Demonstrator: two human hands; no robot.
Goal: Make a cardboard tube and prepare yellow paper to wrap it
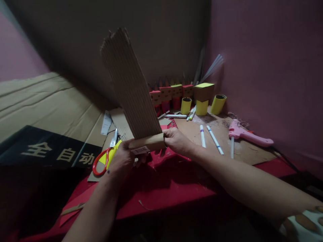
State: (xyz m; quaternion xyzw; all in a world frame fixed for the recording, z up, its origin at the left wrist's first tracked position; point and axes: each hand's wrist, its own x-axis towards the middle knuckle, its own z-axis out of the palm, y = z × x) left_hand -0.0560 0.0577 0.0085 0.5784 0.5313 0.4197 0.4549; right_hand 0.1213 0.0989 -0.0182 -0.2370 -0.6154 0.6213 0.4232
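Observation:
Between my hands is a long strip of ribbed cardboard point(133, 90), its lower end curled into a roll and its free end slanting up to the left. My left hand point(124, 156) grips the left end of the roll, next to a white printed label. At the right end, the fingers of my right hand point(174, 139) are closed on the roll's edge. Red-handled scissors point(101, 163) lie beside my left wrist, partly over yellow paper point(114, 153). Some fingertips are hidden behind the cardboard.
A pink glue gun point(249, 134) and white markers point(215, 139) lie on a cardboard sheet point(239, 153) at the right. Yellow tubes point(218, 105) and several small cardboard figures point(166, 94) stand at the back. A large cardboard box piece point(50, 104) leans at the left. Red cloth point(161, 188) covers the table.

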